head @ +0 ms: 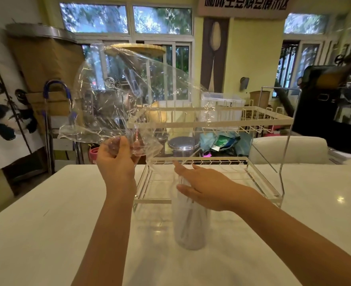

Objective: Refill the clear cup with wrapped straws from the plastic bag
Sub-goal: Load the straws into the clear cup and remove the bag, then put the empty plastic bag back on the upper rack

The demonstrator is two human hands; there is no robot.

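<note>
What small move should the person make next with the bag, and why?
Probably put the plastic bag aside on the table. The left hand holds it raised and it looks empty, while the clear cup under the open right hand already appears filled with straws.

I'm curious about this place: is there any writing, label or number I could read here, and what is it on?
Banner above the yellow wall: large dark characters, cut off at the frame's top, not readable.
White bin behind the rack: one small dark mark, too small to read.
Plastic bag, clear cup: no print visible.
</note>
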